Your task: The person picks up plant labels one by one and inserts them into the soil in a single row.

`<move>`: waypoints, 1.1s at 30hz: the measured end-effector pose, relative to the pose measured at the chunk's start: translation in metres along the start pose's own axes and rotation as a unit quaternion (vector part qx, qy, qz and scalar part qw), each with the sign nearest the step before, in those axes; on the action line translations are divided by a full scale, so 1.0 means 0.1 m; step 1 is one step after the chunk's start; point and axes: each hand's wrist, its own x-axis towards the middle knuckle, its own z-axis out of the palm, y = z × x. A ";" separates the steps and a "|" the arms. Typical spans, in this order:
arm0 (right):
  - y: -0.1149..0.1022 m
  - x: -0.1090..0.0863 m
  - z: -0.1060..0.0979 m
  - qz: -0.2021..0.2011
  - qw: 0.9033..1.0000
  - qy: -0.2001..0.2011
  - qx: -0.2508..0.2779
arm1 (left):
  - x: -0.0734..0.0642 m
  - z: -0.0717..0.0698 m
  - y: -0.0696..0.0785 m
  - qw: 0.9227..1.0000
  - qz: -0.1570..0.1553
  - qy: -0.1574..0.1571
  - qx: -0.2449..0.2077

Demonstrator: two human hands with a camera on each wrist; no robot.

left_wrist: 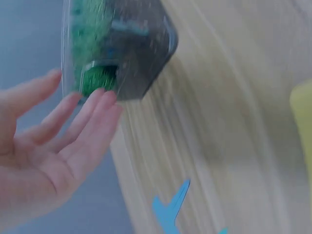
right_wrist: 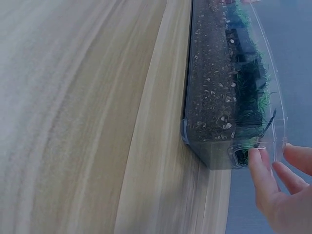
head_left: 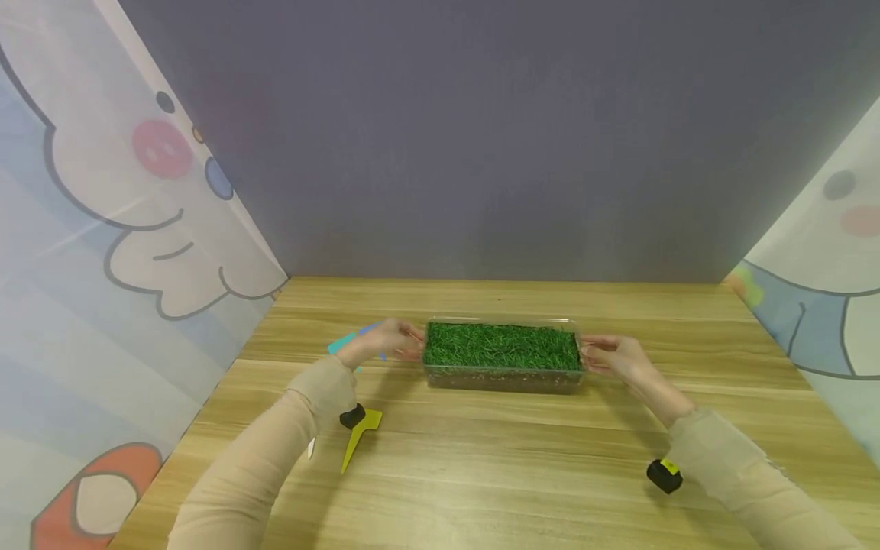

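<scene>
A long clear plastic planter box (head_left: pixel 505 380) sits on the wooden table, with dark soil inside and green grass (head_left: pixel 502 346) across its top. My left hand (head_left: pixel 396 338) is at the box's left end. In the left wrist view its fingers (left_wrist: pixel 92 122) are spread and nearly straight, fingertips right at a small cutout in the end wall. At the opposite end is my right hand (head_left: pixel 619 357). The right wrist view shows its fingertips (right_wrist: pixel 257 161) beside the end cutout, the thumb near the rim, and the fingers only slightly bent.
Teal (head_left: pixel 341 342) and blue (head_left: pixel 369 328) flat plant labels lie under and behind my left hand. A yellow T-shaped label (head_left: pixel 357 435) lies nearer, with a white pointed tip (head_left: pixel 312 448) beside my left sleeve. A grey panel (head_left: pixel 509 153) stands behind the table.
</scene>
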 end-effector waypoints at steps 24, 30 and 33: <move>0.33 0.22 -0.11 -0.012 0.997 -0.013 0.072 | -0.06 -0.43 -0.03 0.952 -0.064 0.040 0.297; 0.38 0.26 -0.12 -0.004 0.998 -0.004 0.069 | 0.01 -0.47 -0.14 0.950 -0.072 0.088 0.291; 0.48 0.32 -0.14 0.004 0.997 0.008 0.076 | 0.07 -0.48 -0.21 0.947 -0.071 0.099 0.297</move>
